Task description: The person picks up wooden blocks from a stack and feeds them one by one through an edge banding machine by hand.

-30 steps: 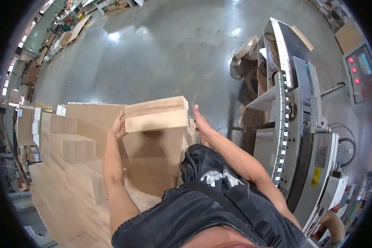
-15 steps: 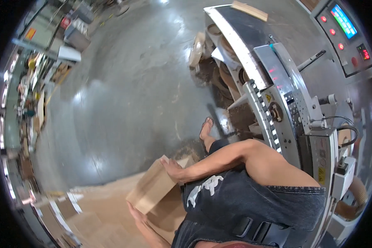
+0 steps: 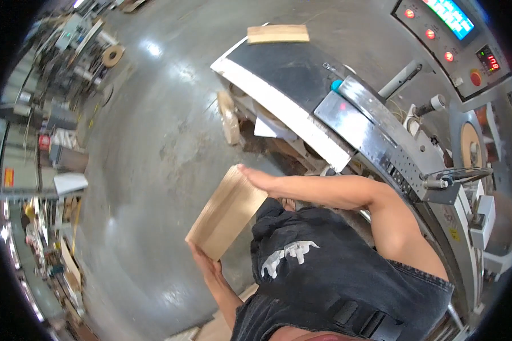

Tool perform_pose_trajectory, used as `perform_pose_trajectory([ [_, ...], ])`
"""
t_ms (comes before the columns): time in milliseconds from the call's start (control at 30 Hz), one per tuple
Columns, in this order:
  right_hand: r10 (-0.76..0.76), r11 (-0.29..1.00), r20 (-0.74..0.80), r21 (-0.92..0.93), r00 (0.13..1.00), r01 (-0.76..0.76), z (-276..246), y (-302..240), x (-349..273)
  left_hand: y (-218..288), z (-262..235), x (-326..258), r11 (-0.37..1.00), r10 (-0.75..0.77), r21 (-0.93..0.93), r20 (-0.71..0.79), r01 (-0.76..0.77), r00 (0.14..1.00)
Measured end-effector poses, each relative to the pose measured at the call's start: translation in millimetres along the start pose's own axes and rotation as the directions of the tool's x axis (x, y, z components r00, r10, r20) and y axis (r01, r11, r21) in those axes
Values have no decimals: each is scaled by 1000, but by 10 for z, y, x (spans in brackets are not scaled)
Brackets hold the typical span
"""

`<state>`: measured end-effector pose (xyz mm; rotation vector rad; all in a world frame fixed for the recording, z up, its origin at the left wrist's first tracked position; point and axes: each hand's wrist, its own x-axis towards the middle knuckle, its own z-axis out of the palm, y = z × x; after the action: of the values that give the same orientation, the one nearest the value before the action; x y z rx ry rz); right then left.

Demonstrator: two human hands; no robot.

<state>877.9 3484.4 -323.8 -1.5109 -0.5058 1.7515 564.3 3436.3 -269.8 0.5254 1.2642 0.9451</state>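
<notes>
Between my two hands is a stack of pale wooden boards [image 3: 227, 213], held tilted in front of my body above the floor. The layered lines along its long side look like board edges, though I cannot tell how many there are. My right hand [image 3: 257, 179] grips the upper end, fingers closed around the corner. At the lower end, my left hand [image 3: 206, 261] holds the other short edge, with its fingers partly hidden beneath the wood.
On my right stands a long machine [image 3: 370, 122] with a dark infeed table [image 3: 284, 68]. A single wooden board [image 3: 277, 34] lies at the table's far end. A control panel [image 3: 449, 51] with red lit buttons is above right. Cardboard [image 3: 210, 329] lies low by my left arm.
The boards have risen away from the cardboard at the lower left, still in both hands. My body and view have turned toward the machine, whose table now shows more fully.
</notes>
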Motion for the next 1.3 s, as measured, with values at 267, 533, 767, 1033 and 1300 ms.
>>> perform_pose_trajectory([
  [267,-32,983,-361,159,932,96,-2171,-1459,441,344,2632,2548,949,-218,301,409,94,886],
  [533,51,955,-579,267,814,131,-3236,-2006,535,357,4464,3455,862,-430,491,580,124,692],
  [767,156,930,-828,307,539,202,-3460,-1537,465,363,4839,3565,730,-436,680,533,-61,725],
  [1033,150,644,-954,293,259,707,-1597,-653,-474,581,5167,3245,-117,-68,-54,997,-992,-46],
  [1300,212,322,-920,384,329,866,-302,195,-506,603,5241,3538,-150,-330,-60,944,-987,-7],
])
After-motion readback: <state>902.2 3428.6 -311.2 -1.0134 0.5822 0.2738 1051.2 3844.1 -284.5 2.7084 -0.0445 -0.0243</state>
